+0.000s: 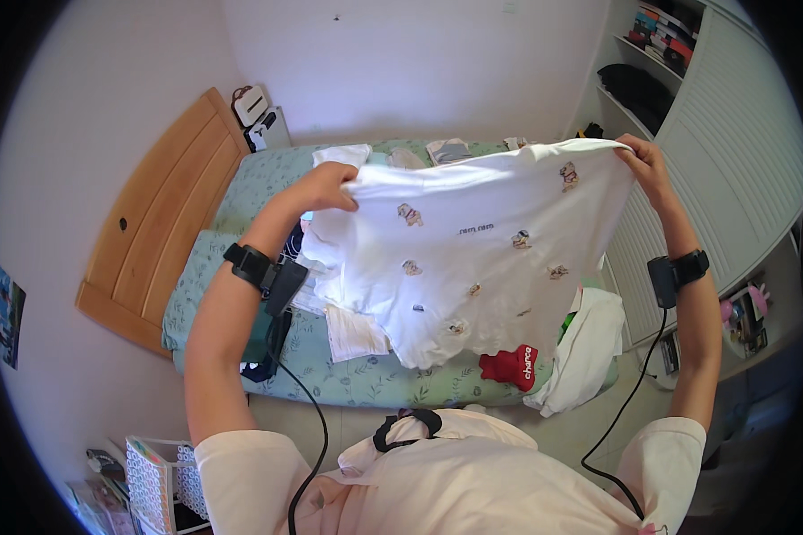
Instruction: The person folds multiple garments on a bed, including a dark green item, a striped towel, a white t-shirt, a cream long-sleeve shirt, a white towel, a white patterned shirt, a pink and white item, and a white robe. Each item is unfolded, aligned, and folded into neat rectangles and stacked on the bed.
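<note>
A white shirt [486, 267] printed with small bear figures is stretched out in the air over the bed. My left hand [333, 185] grips its upper left corner, with the fingers closed on the cloth. At the upper right corner my right hand [645, 165] pinches the edge, raised a little higher than the left. The top edge runs fairly taut between them, while the lower part hangs in loose folds. Behind and below the shirt, a red garment [508, 368] with white lettering lies near the bed's front edge, partly covered from view.
The bed [321, 383] has a green leaf-patterned cover and a wooden headboard [156, 236] at left. A white garment [588, 348] drapes over its right front edge; a cream folded cloth [357, 334] lies left. Wardrobe doors [731, 169] stand right. Cables hang from both wrist straps.
</note>
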`<move>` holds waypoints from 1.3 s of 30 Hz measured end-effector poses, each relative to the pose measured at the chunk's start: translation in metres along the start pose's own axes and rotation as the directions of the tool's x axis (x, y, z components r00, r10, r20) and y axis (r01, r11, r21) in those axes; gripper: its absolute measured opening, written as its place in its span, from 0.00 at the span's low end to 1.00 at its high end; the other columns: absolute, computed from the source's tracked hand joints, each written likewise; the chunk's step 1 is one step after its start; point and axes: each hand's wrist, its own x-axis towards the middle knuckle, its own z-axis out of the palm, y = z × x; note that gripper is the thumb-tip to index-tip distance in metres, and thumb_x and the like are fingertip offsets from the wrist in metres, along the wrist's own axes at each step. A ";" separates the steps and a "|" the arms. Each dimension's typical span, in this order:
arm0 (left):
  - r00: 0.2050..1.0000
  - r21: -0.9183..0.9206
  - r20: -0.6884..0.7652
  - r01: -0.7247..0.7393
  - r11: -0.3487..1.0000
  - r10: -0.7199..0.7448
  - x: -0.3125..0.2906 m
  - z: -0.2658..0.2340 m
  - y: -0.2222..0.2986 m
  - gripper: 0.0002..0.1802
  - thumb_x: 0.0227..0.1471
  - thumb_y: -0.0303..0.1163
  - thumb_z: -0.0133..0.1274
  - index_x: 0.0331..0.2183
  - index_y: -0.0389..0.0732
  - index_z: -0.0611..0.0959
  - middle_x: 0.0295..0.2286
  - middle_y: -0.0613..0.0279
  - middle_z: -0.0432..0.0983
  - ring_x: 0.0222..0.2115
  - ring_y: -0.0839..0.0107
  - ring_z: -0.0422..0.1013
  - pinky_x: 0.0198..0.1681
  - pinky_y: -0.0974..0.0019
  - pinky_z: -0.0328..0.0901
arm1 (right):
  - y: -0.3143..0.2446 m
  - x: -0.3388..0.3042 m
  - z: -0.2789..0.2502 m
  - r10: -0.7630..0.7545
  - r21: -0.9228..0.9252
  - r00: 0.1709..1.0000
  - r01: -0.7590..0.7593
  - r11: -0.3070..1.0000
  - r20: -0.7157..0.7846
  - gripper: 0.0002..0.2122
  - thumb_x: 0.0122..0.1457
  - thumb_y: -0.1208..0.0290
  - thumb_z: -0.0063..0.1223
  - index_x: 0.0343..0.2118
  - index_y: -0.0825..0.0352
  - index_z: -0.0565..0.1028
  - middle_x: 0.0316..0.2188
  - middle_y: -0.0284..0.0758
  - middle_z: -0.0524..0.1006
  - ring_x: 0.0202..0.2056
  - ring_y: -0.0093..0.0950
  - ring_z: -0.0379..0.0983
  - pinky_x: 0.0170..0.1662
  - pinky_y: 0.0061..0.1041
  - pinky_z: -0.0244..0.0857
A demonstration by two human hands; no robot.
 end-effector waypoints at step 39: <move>0.965 -0.282 0.250 0.154 0.947 -0.082 -0.063 -0.014 0.011 0.08 0.46 0.28 0.56 0.21 0.35 0.76 0.16 0.73 0.66 0.16 0.86 0.60 0.18 0.79 0.54 | 0.019 -0.084 -0.037 0.327 -0.135 0.914 -0.302 0.944 0.238 0.07 0.56 0.73 0.49 0.23 0.69 0.70 0.19 0.23 0.65 0.24 0.12 0.59 0.27 0.15 0.54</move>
